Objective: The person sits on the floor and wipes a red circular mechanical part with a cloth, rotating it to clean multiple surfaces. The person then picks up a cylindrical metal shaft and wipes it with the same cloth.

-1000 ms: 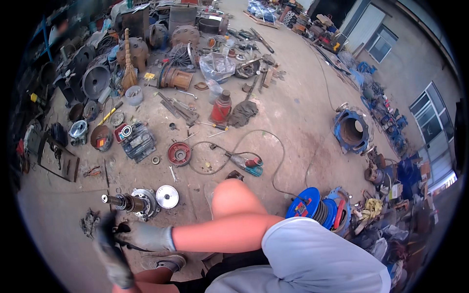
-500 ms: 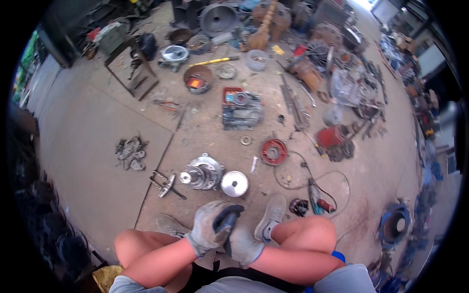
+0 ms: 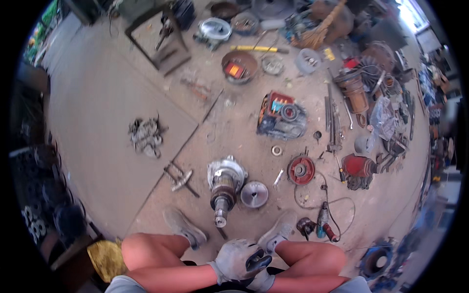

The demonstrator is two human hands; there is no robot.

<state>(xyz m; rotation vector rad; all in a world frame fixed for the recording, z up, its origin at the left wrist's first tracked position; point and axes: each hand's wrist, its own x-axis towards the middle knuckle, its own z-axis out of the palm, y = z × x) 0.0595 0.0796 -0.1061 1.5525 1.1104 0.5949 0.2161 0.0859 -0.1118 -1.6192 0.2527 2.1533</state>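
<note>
Both my hands wear grey gloves with dark palms and meet low in front of my lap. My left hand [image 3: 239,260] lies on top, its fingers curled in against the other glove. My right hand [image 3: 262,282] sits beneath, its fingers mostly hidden. What the curled fingers hold, if anything, does not show. On the floor beyond them a stepped metal shaft [image 3: 223,198] rises from a round flanged housing [image 3: 229,168]. A shiny metal disc [image 3: 254,194] lies to its right, and a gear puller [image 3: 181,179] lies to its left.
A red round cover [image 3: 301,170], a ring [image 3: 277,150] and a corded power tool [image 3: 322,222] lie right of the disc. Farther off are an open toolbox [image 3: 283,117], a rusty bowl [image 3: 239,68] and a metal frame [image 3: 159,41]. Crumpled rags [image 3: 146,136] lie left.
My joined hands have dropped lower, closer to my lap, and the left now covers more of the right. The view has shifted, with the floor things appearing farther right.
</note>
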